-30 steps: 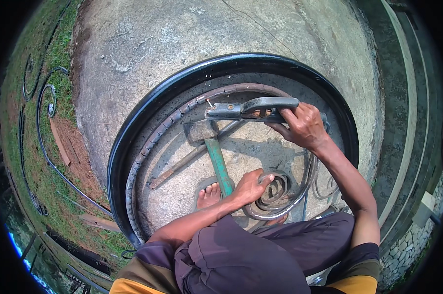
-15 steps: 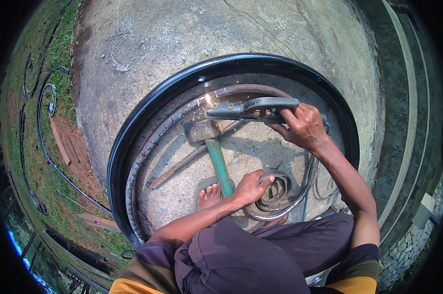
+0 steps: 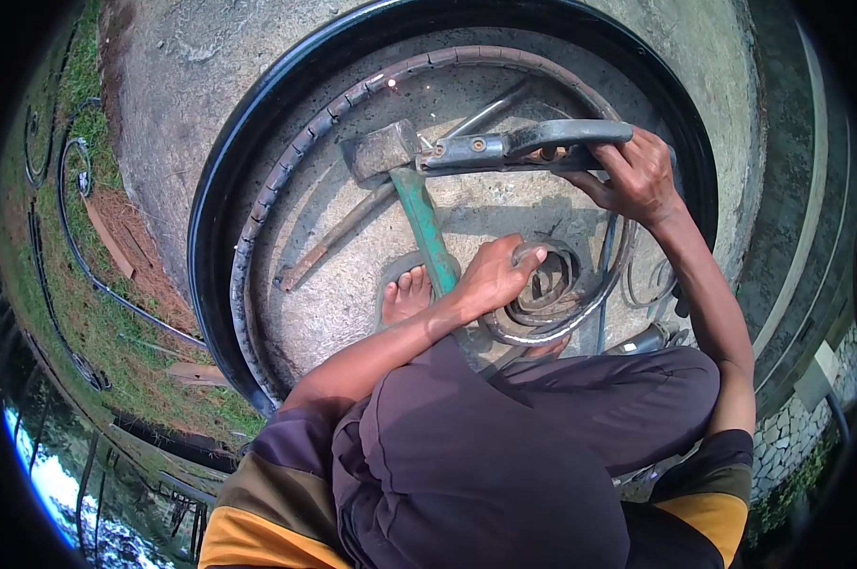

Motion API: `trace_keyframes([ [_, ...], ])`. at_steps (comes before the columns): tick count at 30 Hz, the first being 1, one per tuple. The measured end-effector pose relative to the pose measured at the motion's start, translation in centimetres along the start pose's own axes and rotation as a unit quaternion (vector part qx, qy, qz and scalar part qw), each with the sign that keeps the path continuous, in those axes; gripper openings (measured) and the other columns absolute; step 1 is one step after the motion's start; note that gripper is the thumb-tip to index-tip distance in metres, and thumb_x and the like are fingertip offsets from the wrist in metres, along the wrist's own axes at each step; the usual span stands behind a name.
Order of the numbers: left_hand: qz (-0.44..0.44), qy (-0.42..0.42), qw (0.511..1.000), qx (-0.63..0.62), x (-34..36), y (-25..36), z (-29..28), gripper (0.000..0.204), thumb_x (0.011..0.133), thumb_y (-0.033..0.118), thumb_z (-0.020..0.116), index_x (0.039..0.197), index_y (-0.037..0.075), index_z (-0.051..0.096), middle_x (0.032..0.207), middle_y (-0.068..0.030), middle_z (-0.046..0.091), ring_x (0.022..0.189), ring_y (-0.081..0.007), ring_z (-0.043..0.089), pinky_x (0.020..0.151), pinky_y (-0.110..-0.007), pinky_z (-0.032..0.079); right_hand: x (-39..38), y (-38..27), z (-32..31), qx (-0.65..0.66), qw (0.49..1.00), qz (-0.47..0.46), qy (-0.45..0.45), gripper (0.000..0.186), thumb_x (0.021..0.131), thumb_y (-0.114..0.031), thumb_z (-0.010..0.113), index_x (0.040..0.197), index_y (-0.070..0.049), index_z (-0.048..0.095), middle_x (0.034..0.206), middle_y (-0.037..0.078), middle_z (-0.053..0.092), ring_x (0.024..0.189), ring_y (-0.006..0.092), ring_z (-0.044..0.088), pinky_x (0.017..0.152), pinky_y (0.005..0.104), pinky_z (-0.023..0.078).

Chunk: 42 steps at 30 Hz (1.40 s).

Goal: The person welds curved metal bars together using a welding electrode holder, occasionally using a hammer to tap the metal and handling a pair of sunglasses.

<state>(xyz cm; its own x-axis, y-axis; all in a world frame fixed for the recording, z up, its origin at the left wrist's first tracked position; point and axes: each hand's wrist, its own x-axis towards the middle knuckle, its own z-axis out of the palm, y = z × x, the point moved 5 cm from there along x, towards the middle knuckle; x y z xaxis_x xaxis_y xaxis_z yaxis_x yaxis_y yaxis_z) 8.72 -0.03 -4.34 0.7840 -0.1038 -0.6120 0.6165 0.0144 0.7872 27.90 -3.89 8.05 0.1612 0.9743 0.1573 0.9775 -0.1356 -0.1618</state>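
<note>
My right hand (image 3: 634, 177) is closed around the handle of a black welding electrode holder (image 3: 476, 149). The holder's jaw end is just right of a hammer head (image 3: 379, 152), apart from the curved metal bar (image 3: 281, 175). A small bright glowing spot marks the bar's upper left part. My left hand (image 3: 499, 275) is closed on the rim of the curled scroll end (image 3: 569, 275) of metal, thumb on top; the fingers beneath are partly hidden. The hammer's green handle (image 3: 423, 223) runs down close to my left wrist.
A large black metal ring (image 3: 221, 171) surrounds the bar and tools on a concrete slab (image 3: 177, 85). A long rod (image 3: 338, 237) lies under the hammer. My bare foot (image 3: 407, 296) rests inside the ring. Cable (image 3: 106, 284) and a wooden plank (image 3: 109, 237) lie on the left ground.
The bright arc and sparks at the holder's tip are gone, leaving a small glow on the bar. My right hand has drawn the holder away from the bar. The view has shifted.
</note>
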Motion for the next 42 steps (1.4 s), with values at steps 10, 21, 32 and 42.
trace_keyframes([
  [10,0.01,0.01,1.0,-0.015,-0.3,-0.1,0.3,0.048,0.093,0.042,0.06,0.1,-0.006,0.065,0.092,-0.0305,0.067,0.092,-0.0454,0.066,0.08,-0.048,0.049,0.2,0.4,-0.8,-0.004,0.999,0.048,0.022,0.039,0.07,-0.032,0.087,0.091,-0.004,0.068,0.078,0.008,0.068,0.069,0.022,0.068,0.061,0.0342,0.055],
  [21,-0.007,-0.002,1.0,-0.029,-0.3,-0.4,0.4,0.052,0.095,0.045,0.059,0.09,-0.006,0.062,0.082,-0.0287,0.065,0.08,-0.0419,0.067,0.072,-0.048,0.048,-0.7,3.1,-2.8,-0.018,0.993,0.093,0.068,0.049,0.069,-0.023,0.089,0.107,0.001,0.069,0.087,0.013,0.071,0.072,0.0248,0.071,0.065,0.0321,0.057],
  [32,0.006,-0.007,1.0,-0.024,-0.8,-0.3,0.4,0.047,0.096,0.041,0.058,0.091,-0.005,0.06,0.074,-0.0286,0.063,0.072,-0.0451,0.064,0.068,-0.049,0.047,-1.1,3.6,-3.9,-0.012,0.994,0.064,0.088,0.056,0.068,-0.022,0.091,0.112,0.004,0.067,0.088,0.013,0.072,0.076,0.0253,0.072,0.064,0.0331,0.057],
  [42,-0.014,-0.036,0.999,-0.02,-0.5,-0.5,0.2,0.046,0.095,0.043,0.059,0.094,-0.003,0.063,0.083,-0.0278,0.065,0.083,-0.0452,0.065,0.073,-0.05,0.046,4.3,-1.0,1.3,0.032,0.998,0.05,-0.005,0.037,0.071,-0.032,0.086,0.091,-0.006,0.069,0.079,0.007,0.066,0.07,0.0227,0.067,0.061,0.0347,0.054],
])
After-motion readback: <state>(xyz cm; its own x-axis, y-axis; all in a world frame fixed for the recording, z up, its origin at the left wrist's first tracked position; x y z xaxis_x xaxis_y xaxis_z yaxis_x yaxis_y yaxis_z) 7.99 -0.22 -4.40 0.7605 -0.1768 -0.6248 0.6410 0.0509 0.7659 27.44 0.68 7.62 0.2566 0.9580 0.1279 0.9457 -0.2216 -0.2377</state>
